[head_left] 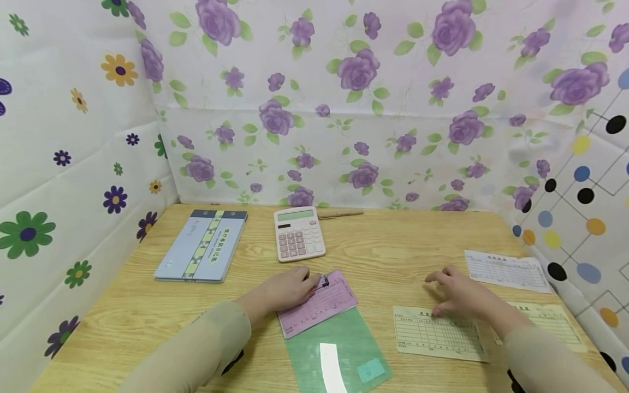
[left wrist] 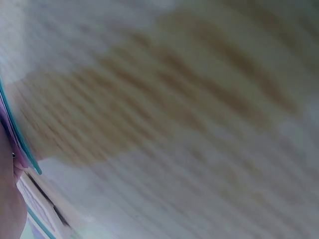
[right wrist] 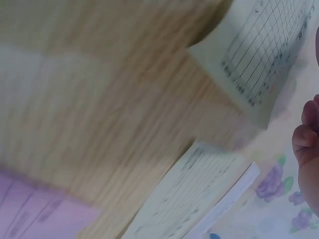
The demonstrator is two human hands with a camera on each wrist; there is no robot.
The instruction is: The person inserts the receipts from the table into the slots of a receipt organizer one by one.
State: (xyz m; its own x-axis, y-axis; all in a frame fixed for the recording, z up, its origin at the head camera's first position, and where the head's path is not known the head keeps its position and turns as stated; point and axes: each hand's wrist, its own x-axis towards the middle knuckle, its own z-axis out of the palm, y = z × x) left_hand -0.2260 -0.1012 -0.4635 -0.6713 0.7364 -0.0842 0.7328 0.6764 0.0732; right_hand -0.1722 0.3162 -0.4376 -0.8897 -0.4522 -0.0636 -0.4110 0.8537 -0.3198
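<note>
My left hand [head_left: 287, 286] has its fingers curled over the top end of a green see-through clipboard [head_left: 326, 333], covering most of its metal clip [head_left: 325, 281] with black tips. Pink printed slips [head_left: 319, 305] lie under that clip. The left wrist view shows part of this hand [left wrist: 9, 194] at the left edge, beside the teal board edge [left wrist: 22, 139]. Over the far edge of a pale yellow printed slip [head_left: 439, 334] hovers my right hand [head_left: 459, 297], fingers loosely spread and gripping nothing visible. Its fingers [right wrist: 305, 142] show at the right edge of the right wrist view.
Right of the right hand lie a white slip [head_left: 508, 271] and another yellow slip [head_left: 550, 325]. Toward the back are a pink-and-white calculator [head_left: 301, 234], a tan pen [head_left: 341, 214] and a blue account book [head_left: 203, 245]. Flowered cloth walls [head_left: 314, 109] border the wooden table [head_left: 393, 234].
</note>
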